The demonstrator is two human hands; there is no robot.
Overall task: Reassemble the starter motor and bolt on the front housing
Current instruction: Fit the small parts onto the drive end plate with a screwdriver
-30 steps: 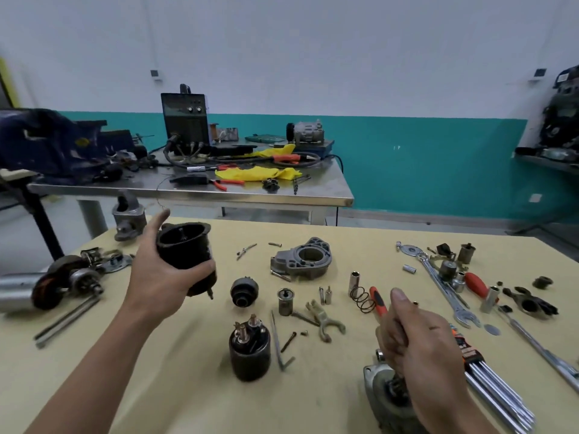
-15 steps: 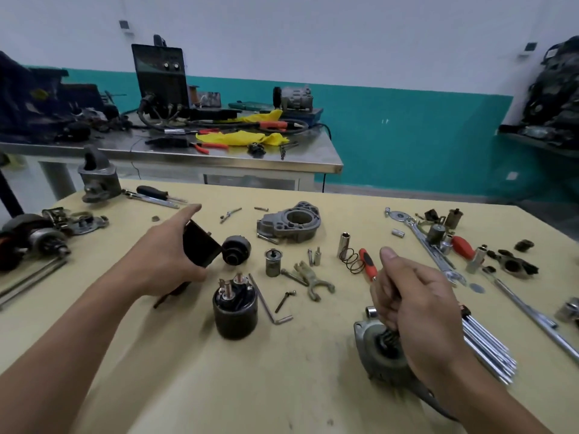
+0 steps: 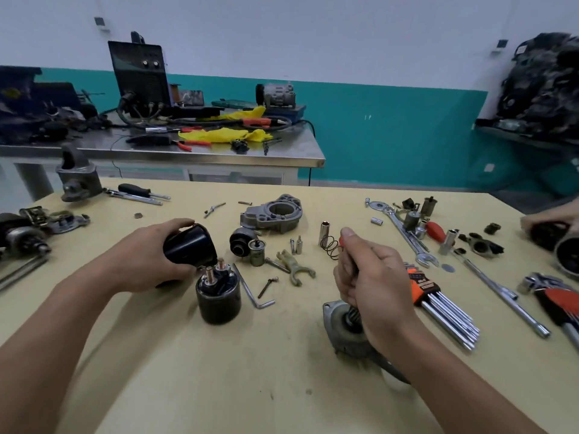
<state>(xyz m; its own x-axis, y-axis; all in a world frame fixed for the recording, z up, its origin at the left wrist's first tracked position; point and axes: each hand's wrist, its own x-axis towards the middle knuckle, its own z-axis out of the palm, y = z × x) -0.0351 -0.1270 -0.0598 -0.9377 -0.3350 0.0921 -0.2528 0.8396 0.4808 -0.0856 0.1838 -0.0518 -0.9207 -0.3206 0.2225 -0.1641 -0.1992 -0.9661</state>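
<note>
My left hand (image 3: 147, 258) grips a black cylindrical motor casing (image 3: 189, 245), tilted on its side just above the table. It hangs right beside the terminals of a black solenoid (image 3: 218, 292) that stands upright. My right hand (image 3: 372, 283) is curled around a splined shaft (image 3: 353, 317) that rises from a grey metal housing (image 3: 344, 333) on the table. The shaft's upper part is hidden in my fist. A grey cast front housing (image 3: 275, 214) lies farther back at the table's middle. A shift fork (image 3: 293, 264) and a spring (image 3: 331, 247) lie between.
Hex keys in an orange holder (image 3: 438, 302), wrenches (image 3: 407, 236), sockets and bolts cover the right side. Another starter (image 3: 22, 236) and a grey casting (image 3: 76, 177) sit at the left. Another person's hand (image 3: 548, 220) holds a part at the right edge. A steel bench (image 3: 175, 151) stands behind.
My left hand brought the black casing down from chest height to the table, close to the solenoid. The right hand stayed on the shaft. The view tilted downward.
</note>
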